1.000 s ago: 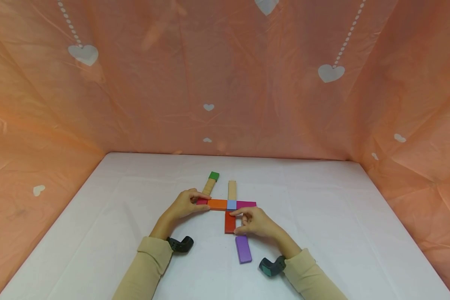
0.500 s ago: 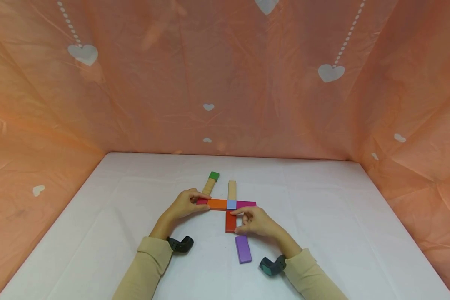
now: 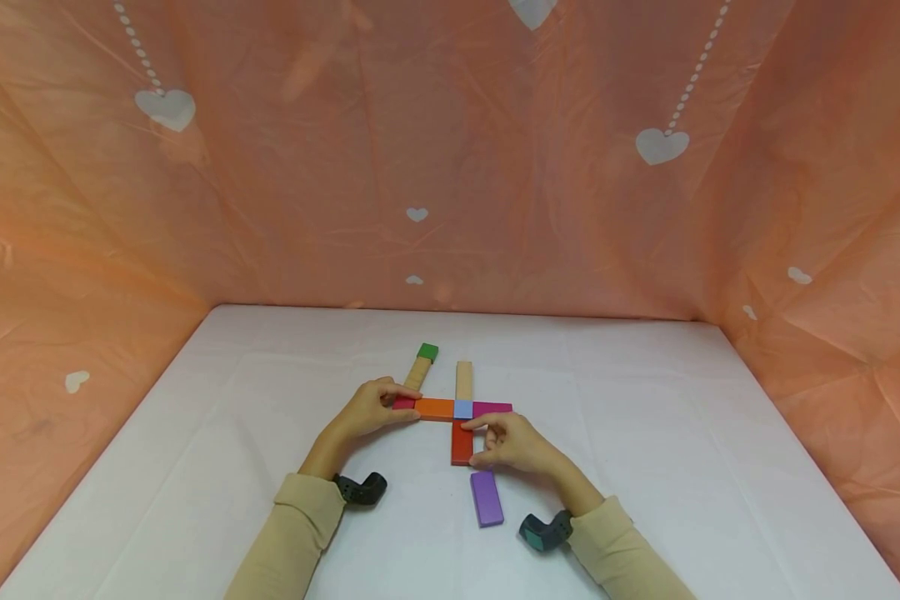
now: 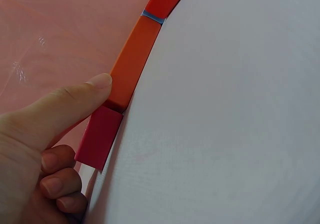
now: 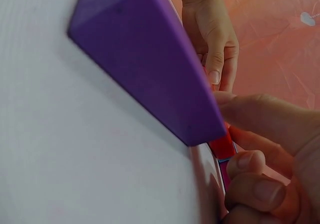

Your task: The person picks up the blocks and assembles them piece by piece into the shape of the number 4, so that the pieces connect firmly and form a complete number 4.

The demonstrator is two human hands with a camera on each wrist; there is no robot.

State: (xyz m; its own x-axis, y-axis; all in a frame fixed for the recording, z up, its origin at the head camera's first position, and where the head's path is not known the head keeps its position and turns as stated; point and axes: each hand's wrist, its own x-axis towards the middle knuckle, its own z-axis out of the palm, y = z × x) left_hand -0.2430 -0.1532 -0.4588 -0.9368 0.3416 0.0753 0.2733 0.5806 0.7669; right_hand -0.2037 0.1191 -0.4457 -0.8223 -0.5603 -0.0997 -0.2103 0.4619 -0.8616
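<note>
Flat wooden blocks lie in a row on the table. My left hand [image 3: 367, 408] pinches the left end of the orange block [image 3: 435, 408] between thumb and index finger, close beside a crimson block [image 3: 403, 403]. The thumb [image 4: 102, 82] shows on the orange block's near side in the left wrist view. With thumb and index finger my right hand [image 3: 516, 443] grips the red block [image 3: 461, 446] by its two ends. That block points toward me from the light blue block [image 3: 462, 409]. A magenta block [image 3: 492, 408] continues the row rightward.
Behind the row extend a plain wood block [image 3: 464, 381] and a slanted wood block [image 3: 417, 375] topped by a green block [image 3: 428, 351]. A purple block [image 3: 487, 499] lies nearer me. An orange-pink curtain [image 3: 450, 167] encloses the white table [image 3: 645, 417].
The red block has shifted slightly away from me and to the right, up against the light blue block, with my right hand on it. My left hand has stayed in place.
</note>
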